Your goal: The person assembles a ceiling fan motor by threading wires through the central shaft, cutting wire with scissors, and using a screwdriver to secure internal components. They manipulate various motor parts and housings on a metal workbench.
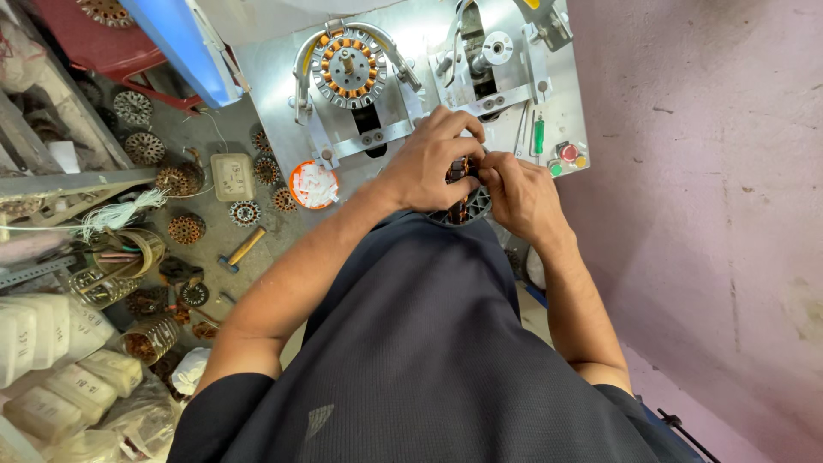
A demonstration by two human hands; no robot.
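Note:
A round motor stator with copper coils (467,204) sits in my two hands, close to my chest. My left hand (427,163) covers its top and left side, fingers curled over the rim. On its right edge my right hand (519,195) pinches it, fingertips meeting the left ones over the coils. Most of the stator is hidden by the hands. Just beyond stands a metal winding machine (549,94) with another copper-wound stator (348,67) mounted in a ring fixture.
An orange-rimmed round tub of white pieces (314,185), a wall socket box (232,176), a wooden-handled hammer (243,249) and several loose stators (185,228) lie on the floor at left. White bags (51,343) are stacked lower left. A pink wall (711,214) is right.

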